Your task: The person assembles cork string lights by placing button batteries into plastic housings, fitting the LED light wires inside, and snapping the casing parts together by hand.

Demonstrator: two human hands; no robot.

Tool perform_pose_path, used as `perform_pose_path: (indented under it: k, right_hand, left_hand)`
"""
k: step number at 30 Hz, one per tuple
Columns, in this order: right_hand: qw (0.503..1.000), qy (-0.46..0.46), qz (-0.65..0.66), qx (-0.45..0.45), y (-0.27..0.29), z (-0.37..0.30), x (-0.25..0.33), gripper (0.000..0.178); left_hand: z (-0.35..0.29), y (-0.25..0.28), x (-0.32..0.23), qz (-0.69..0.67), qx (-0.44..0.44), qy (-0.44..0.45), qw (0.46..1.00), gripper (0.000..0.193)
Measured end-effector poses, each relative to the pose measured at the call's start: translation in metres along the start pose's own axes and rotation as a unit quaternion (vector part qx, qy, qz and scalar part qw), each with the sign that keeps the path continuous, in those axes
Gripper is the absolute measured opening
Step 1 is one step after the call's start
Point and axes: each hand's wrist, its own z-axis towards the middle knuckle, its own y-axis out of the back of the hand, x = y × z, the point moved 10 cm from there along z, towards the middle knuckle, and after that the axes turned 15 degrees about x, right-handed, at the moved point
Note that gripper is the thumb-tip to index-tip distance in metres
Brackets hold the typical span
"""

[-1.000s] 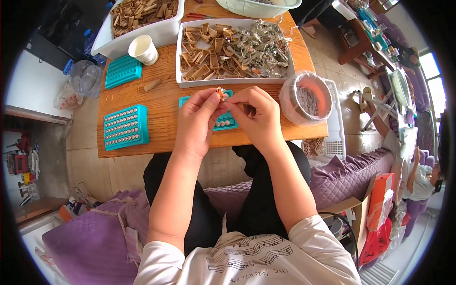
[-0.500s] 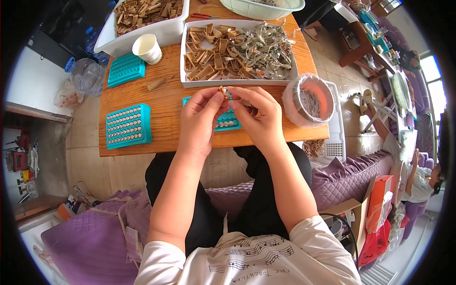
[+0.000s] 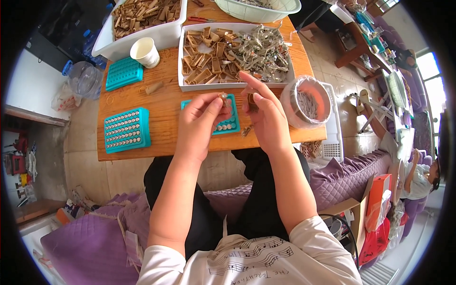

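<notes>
Head view, left hand: the left hand (image 3: 199,124) pinches a small round piece (image 3: 222,98) between thumb and fingertips, just above the teal tray (image 3: 232,124).
Head view, right hand: the right hand (image 3: 266,118) is half curled, first finger stretched out, and seems to grip a small brown bit (image 3: 251,101) against the thumb; I cannot tell how tight.
Head view, teal tray: it lies flat on the wood table (image 3: 166,107), partly hidden under both hands, with rows of round pieces in its holes.
Head view, other trays: a full tray (image 3: 126,129) sits near the left table edge; another one (image 3: 124,73) lies farther back, beside a paper cup (image 3: 145,52).
Head view, white bin: the bin (image 3: 183,61) behind the hands holds brown bits and grey scraps.
Head view, bowl: a round bowl (image 3: 290,95) stands just right of the right hand, close to the table edge.
Head view, what could go wrong: the round piece is tiny, so I think a loose pinch could let it drop and roll off the table. A bump from the right arm could knock the bowl over the edge.
</notes>
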Motion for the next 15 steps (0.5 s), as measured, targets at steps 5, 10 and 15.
perform_pose_path:
  k: [5, 10, 15]
  right_hand:
    - [0.993, -0.010, 0.121, -0.007, -0.002, 0.004, -0.013, 0.041]
    - [0.989, -0.020, 0.144, -0.007, -0.010, 0.004, -0.021, 0.040]
    - [0.992, -0.012, 0.123, 0.014, -0.022, 0.008, -0.026, 0.039]
  left_hand:
    - [-0.005, -0.010, -0.010, 0.216, 0.008, -0.009, 0.976, 0.017]
    - [-0.008, -0.006, -0.015, 0.271, -0.027, -0.059, 0.960, 0.016]
    - [-0.009, -0.004, -0.022, 0.315, -0.060, -0.093, 0.943, 0.016]
